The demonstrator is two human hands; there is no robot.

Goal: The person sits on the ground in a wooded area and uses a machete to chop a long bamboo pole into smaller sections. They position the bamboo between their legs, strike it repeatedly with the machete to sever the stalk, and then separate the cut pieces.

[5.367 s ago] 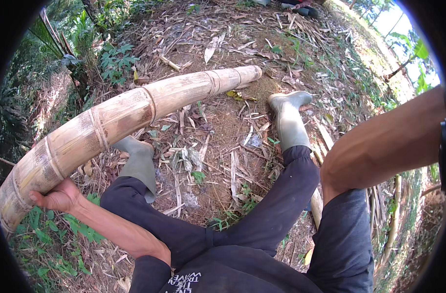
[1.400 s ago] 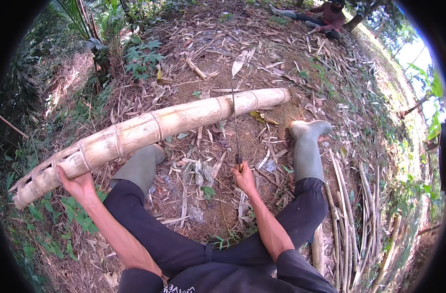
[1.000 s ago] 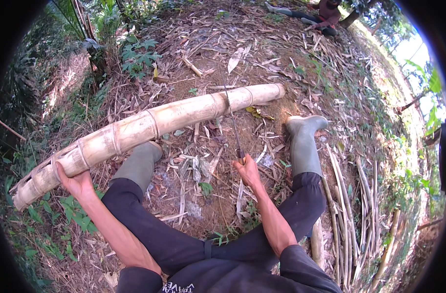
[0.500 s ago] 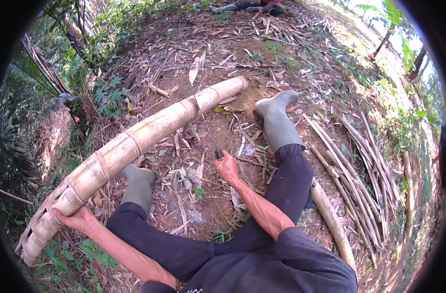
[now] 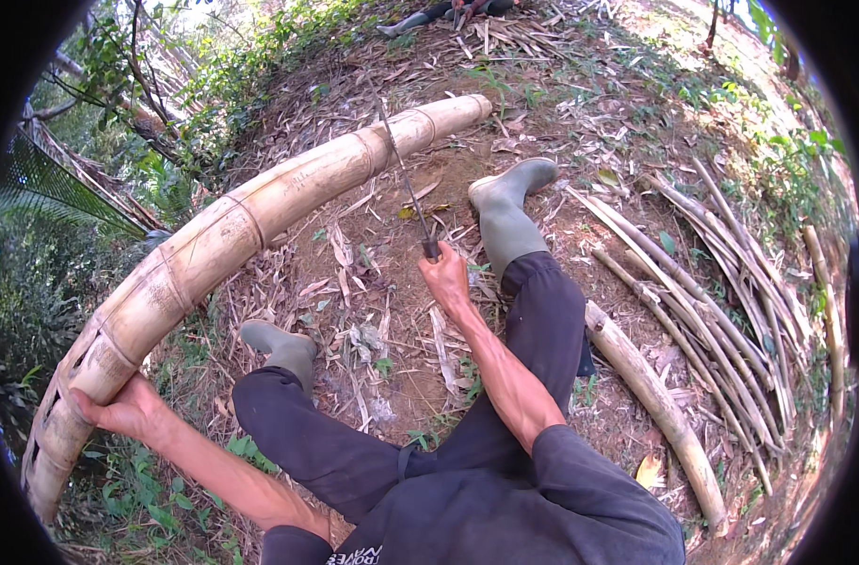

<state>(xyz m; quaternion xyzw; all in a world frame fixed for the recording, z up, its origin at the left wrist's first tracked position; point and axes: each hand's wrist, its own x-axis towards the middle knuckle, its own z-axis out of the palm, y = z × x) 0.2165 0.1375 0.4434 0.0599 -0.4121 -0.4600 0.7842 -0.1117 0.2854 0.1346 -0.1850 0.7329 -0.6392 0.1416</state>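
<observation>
A thick pale bamboo pole [image 5: 222, 231] slants across the left side, its near end at lower left split with dark slots. My left hand [image 5: 128, 410] is closed against the pole near that end, the thumb side on its surface and some fingers hidden. In front of my right knee, my right hand [image 5: 445, 275] is wrapped round the dark handle of a long thin-bladed tool [image 5: 410, 188]. Its blade, seen nearly edge-on, crosses the pole close to a joint towards the far end. Whether the blade has entered the bamboo I cannot tell.
My green rubber boots [image 5: 509, 207] rest on leaf-strewn ground, legs apart. A thinner pole [image 5: 660, 414] lies by my right leg, with a heap of slim sticks [image 5: 702, 311] beyond. Another person's boot and leg [image 5: 415, 21] show at the top. Plants border the left.
The pole looks nearer and higher, farther from my left boot, though the view has shifted too. My right hand and the blade have moved slightly up with it. Both grips stay the same.
</observation>
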